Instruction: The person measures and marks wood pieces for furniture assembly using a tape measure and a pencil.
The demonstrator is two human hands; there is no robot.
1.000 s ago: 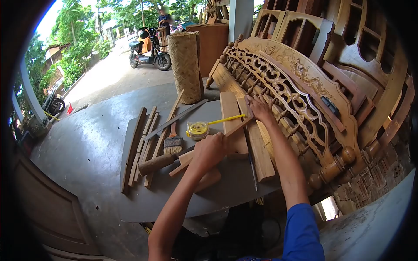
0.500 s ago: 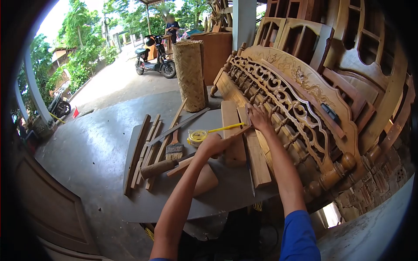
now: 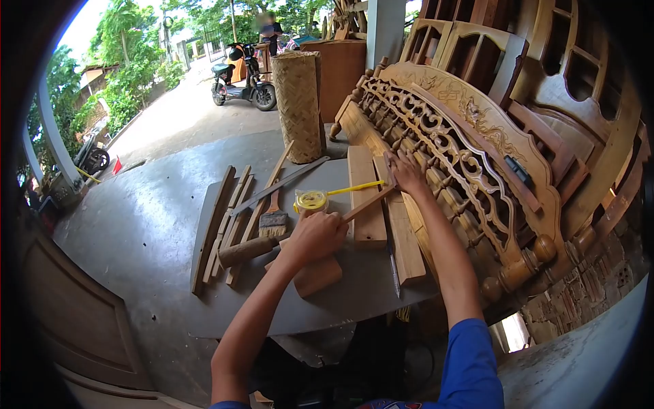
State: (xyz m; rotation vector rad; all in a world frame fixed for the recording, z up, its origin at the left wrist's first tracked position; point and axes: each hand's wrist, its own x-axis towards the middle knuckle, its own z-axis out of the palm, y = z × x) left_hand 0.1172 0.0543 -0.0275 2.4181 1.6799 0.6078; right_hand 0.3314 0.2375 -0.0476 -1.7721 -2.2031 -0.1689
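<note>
My left hand is closed round a slim wooden strip, which slants up to the right. At the strip's far end, my right hand has its fingers bent and pressed together on it. A yellow tape measure lies just beyond my left hand, its blade drawn out across a wooden board towards my right hand. Below my left hand rests a wooden block. A tool with a thick wooden handle lies to the left, its other end hidden by my hand.
On the grey table lie several wooden strips, a paintbrush and a long metal strip. A rolled woven mat stands behind. Carved wooden panels lean along the right. A motorbike and a person are further off.
My left hand has drawn back left along the wooden strip, and its fingers are now curled round it. My right hand stays at the strip's far end. The view has shifted slightly.
</note>
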